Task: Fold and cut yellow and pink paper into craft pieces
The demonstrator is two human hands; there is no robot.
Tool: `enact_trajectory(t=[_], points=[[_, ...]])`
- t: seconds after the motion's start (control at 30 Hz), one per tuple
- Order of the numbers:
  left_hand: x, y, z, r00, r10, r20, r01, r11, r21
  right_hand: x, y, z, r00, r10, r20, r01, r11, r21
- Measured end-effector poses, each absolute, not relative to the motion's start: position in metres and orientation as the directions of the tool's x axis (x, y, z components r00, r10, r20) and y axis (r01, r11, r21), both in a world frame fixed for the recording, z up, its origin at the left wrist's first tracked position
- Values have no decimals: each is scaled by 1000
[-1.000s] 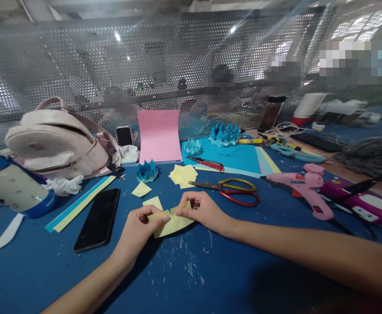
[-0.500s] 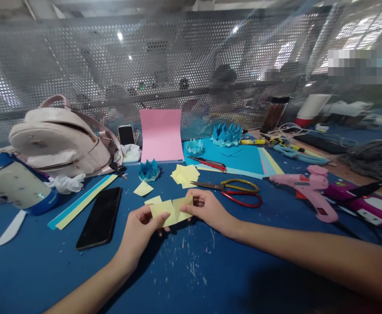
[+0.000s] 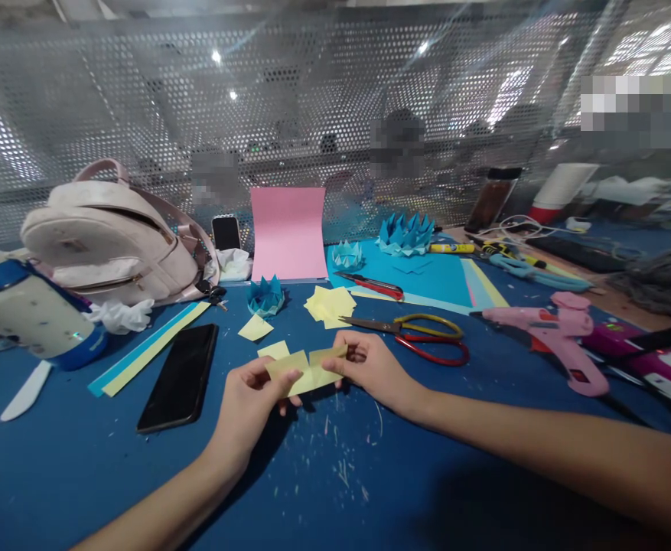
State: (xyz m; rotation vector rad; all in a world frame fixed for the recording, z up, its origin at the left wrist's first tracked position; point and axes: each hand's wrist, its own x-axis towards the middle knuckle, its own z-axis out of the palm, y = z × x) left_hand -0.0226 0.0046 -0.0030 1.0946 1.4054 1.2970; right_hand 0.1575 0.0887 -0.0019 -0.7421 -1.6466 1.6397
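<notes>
Between my two hands is a small piece of yellow paper (image 3: 314,375), partly split at its top edge near the middle. My left hand (image 3: 255,394) pinches its left end with the thumb on top. At the right end, my right hand (image 3: 369,371) grips it between thumb and curled fingers. Just behind the left fingers lies another yellow paper square (image 3: 274,350), partly covered. Farther off are a loose yellow square (image 3: 255,327) and a pile of yellow squares (image 3: 329,306). Scissors (image 3: 409,334) with red and yellow handles lie beyond my right hand.
Folded blue paper crowns (image 3: 265,297) stand behind the squares. A black phone (image 3: 179,379), paper strips (image 3: 151,346), a bottle (image 3: 30,306) and a backpack (image 3: 111,237) are on the left. Rightward lie a box cutter (image 3: 372,286) and a pink glue gun (image 3: 558,333). Paper scraps dot the blue table (image 3: 312,505).
The view has shifted slightly, moving the objects a little to the right. Both hands keep their hold on the yellow paper, which is tilted a bit differently, with its right end narrower in view.
</notes>
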Motion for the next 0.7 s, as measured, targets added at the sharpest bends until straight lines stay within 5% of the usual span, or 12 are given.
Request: enact_trajectory(t=[0.4,0.7], points=[[-22,6,-3,-134,989,-71,9,73,997,159,85,3,-629,775,57,-49,34,-998],[-25,4,-5,-107,994,-29,35,33,999,164,84,1,-708,703,69,72,169,-983]])
